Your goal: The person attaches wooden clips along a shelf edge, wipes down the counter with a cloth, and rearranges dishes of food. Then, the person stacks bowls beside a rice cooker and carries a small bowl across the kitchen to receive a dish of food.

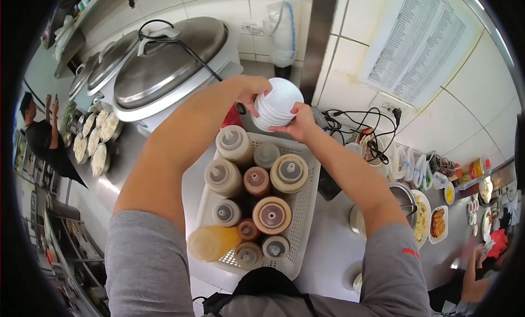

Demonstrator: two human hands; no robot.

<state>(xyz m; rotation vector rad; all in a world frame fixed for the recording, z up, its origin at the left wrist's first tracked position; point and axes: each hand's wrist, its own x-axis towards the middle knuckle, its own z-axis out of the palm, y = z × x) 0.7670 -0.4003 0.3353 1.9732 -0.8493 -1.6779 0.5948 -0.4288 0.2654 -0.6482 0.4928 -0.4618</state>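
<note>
A stack of small white bowls (280, 97) is held up between my two hands, tilted, above the far end of a basket. My left hand (252, 91) grips the stack at its left side. At the lower right of the stack, my right hand (300, 123) has its thumb on the rim and fingers beneath. Just below my hands stands a white perforated basket (298, 229) filled with several squeeze bottles, among them a large cream-topped bottle (234, 144) and a brown sauce bottle (272, 215). A yellow bottle (210, 243) leans at the basket's near left corner.
Large lidded cookers (170, 63) stand at the back left, near bowls of rice (99, 159). Tangled black cables (377, 145) lie at the back right. Food trays (438, 224) sit further right. One person (41, 125) stands far left; another person's arm (471, 279) shows far right.
</note>
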